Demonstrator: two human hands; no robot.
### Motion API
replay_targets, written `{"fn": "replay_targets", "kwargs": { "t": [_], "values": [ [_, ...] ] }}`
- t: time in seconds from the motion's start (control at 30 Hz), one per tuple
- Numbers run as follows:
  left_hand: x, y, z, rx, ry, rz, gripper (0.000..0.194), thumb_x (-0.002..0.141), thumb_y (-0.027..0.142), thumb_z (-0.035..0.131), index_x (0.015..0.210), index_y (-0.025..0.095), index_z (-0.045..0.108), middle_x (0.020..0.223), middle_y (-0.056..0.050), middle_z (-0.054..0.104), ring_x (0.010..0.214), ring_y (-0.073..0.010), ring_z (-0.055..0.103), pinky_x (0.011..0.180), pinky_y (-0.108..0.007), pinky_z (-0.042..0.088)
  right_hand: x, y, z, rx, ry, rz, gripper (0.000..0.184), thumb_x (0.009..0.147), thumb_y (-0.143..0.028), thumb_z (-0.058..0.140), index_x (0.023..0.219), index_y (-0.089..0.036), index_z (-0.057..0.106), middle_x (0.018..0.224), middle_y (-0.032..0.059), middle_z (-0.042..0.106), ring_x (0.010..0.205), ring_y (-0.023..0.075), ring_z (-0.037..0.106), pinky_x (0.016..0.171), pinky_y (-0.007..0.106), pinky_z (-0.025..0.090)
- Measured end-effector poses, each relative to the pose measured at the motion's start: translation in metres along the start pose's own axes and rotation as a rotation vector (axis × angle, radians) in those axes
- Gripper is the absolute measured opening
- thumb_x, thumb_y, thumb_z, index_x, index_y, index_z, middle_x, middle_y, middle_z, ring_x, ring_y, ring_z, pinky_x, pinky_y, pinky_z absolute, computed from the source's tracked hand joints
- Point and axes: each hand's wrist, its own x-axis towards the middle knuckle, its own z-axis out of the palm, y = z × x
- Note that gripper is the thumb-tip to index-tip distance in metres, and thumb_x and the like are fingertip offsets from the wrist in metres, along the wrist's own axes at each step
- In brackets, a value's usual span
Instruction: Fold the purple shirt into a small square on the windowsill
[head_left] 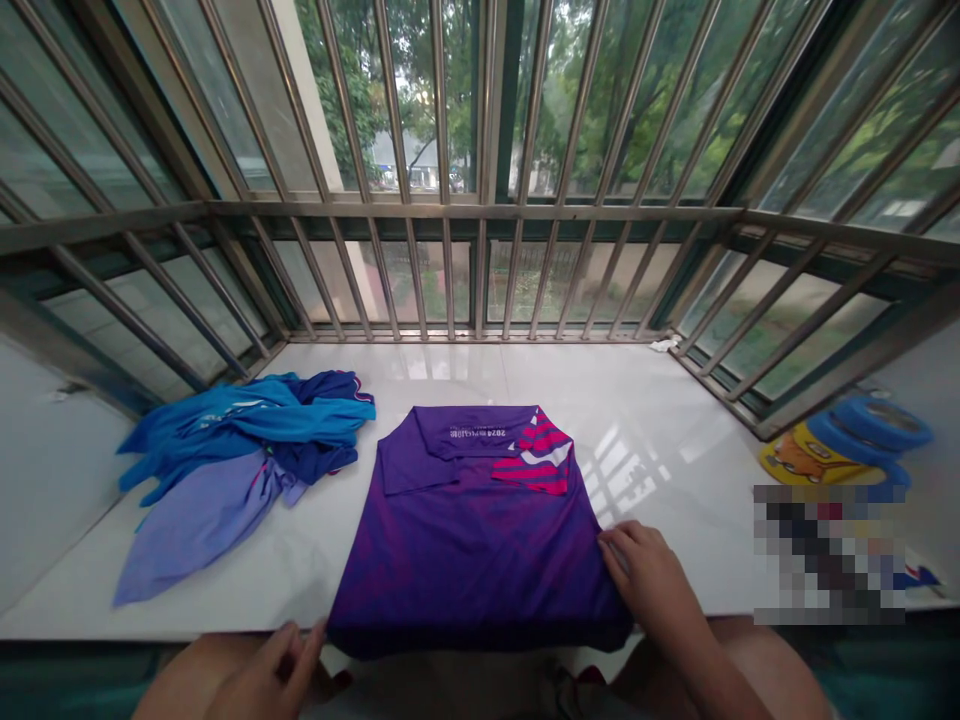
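A purple shirt (pixel 472 540) with pink and white stripes lies partly folded on the white ledge (pixel 660 440), its near edge hanging over the front. My right hand (pixel 649 580) rests on the shirt's right edge, fingers curled and pinching the fabric. My left hand (pixel 274 670) hovers below the ledge's front edge, just left of the shirt's near left corner, fingers stretched out and holding nothing.
A heap of blue and lilac clothes (pixel 240 450) lies on the ledge to the left. Metal window bars (pixel 480 200) enclose the ledge on three sides. At the right sit a blue and yellow object (pixel 847 445) and a blurred patch.
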Motion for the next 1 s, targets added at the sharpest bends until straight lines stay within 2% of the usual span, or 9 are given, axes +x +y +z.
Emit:
{"fn": "replay_targets", "kwargs": {
  "t": [0.13, 0.23, 0.3, 0.37, 0.5, 0.6, 0.73, 0.87, 1.0],
  "values": [
    [0.076, 0.032, -0.016, 0.022, 0.003, -0.029, 0.051, 0.099, 0.066, 0.046, 0.066, 0.027, 0.051, 0.058, 0.003, 0.058, 0.061, -0.02, 0.063, 0.061, -0.027, 0.048, 0.071, 0.0, -0.029, -0.003, -0.049, -0.043, 0.032, 0.107, -0.036, 0.05, 0.104, -0.024, 0.08, 0.103, 0.0106, 0.076, 0.099, 0.0277, 0.068, 0.095, 0.04, 0.051],
    [0.164, 0.071, -0.017, 0.05, -0.034, 0.139, 0.042, 0.096, 0.06, 0.047, 0.077, 0.026, 0.062, 0.075, 0.0, 0.071, 0.077, -0.022, 0.07, 0.072, -0.029, 0.05, 0.146, -0.014, -0.042, -0.03, -0.175, 0.033, 0.026, 0.107, -0.031, 0.054, 0.108, -0.021, 0.079, 0.109, 0.0102, 0.076, 0.105, 0.0256, 0.067, 0.096, 0.035, 0.048],
    [0.223, 0.098, -0.009, 0.067, -0.116, 0.165, 0.037, 0.097, 0.05, 0.046, 0.096, 0.023, 0.072, 0.097, -0.006, 0.081, 0.09, -0.0237, 0.074, 0.081, -0.031, 0.053, 0.193, -0.026, -0.039, -0.033, -0.208, 0.048, 0.024, 0.106, -0.029, 0.057, 0.111, -0.02, 0.079, 0.112, 0.0104, 0.077, 0.107, 0.0243, 0.067, 0.095, 0.033, 0.047],
    [0.274, 0.121, 0.003, 0.088, -0.129, 0.175, 0.035, 0.096, 0.041, 0.049, 0.102, 0.019, 0.075, 0.109, -0.011, 0.083, 0.097, -0.0251, 0.075, 0.089, -0.032, 0.054, 0.232, -0.036, -0.029, -0.032, -0.231, 0.058, 0.026, 0.107, -0.029, 0.057, 0.118, -0.018, 0.078, 0.116, 0.0111, 0.077, 0.108, 0.0233, 0.068, 0.093, 0.031, 0.047],
    [0.341, 0.147, 0.033, 0.132, -0.124, 0.183, 0.031, 0.089, 0.04, 0.062, 0.099, 0.015, 0.079, 0.113, -0.017, 0.082, 0.109, -0.0293, 0.073, 0.096, -0.034, 0.053, 0.28, -0.047, -0.001, -0.043, -0.277, 0.113, 0.04, 0.108, -0.035, 0.059, 0.137, -0.011, 0.07, 0.129, 0.0177, 0.075, 0.111, 0.024, 0.069, 0.091, 0.03, 0.048],
    [0.367, 0.151, 0.049, 0.15, -0.159, 0.177, 0.03, 0.082, 0.046, 0.073, 0.087, 0.017, 0.079, 0.101, -0.015, 0.082, 0.101, -0.0293, 0.074, 0.088, -0.033, 0.054, 0.295, -0.048, 0.015, -0.051, -0.327, 0.141, 0.037, 0.105, -0.035, 0.063, 0.128, -0.009, 0.075, 0.129, 0.0219, 0.074, 0.11, 0.0253, 0.071, 0.089, 0.031, 0.048],
    [0.383, 0.148, 0.053, 0.13, -0.26, 0.16, 0.026, 0.073, 0.046, 0.08, 0.067, 0.021, 0.073, 0.073, -0.006, 0.077, 0.077, -0.0245, 0.071, 0.073, -0.031, 0.051, 0.306, -0.042, 0.019, -0.025, -0.416, 0.146, 0.02, 0.1, -0.028, 0.068, 0.102, -0.014, 0.083, 0.104, 0.0149, 0.081, 0.098, 0.0235, 0.073, 0.082, 0.029, 0.047],
    [0.382, 0.146, 0.04, 0.05, -0.284, 0.186, 0.032, 0.075, 0.052, 0.077, 0.073, 0.02, 0.073, 0.073, -0.003, 0.076, 0.077, -0.0222, 0.069, 0.071, -0.03, 0.051, 0.308, -0.039, 0.003, 0.025, -0.425, 0.135, 0.019, 0.101, -0.027, 0.067, 0.097, -0.016, 0.082, 0.095, 0.0096, 0.081, 0.09, 0.0204, 0.072, 0.078, 0.027, 0.045],
    [0.355, 0.148, 0.014, 0.009, -0.235, 0.234, 0.032, 0.079, 0.051, 0.072, 0.087, 0.02, 0.074, 0.081, -0.004, 0.076, 0.08, -0.0222, 0.067, 0.075, -0.031, 0.051, 0.29, -0.042, -0.031, 0.088, -0.332, 0.08, 0.015, 0.101, -0.026, 0.066, 0.104, -0.018, 0.078, 0.103, 0.0076, 0.08, 0.093, 0.0201, 0.07, 0.08, 0.028, 0.046]
  ]
}}
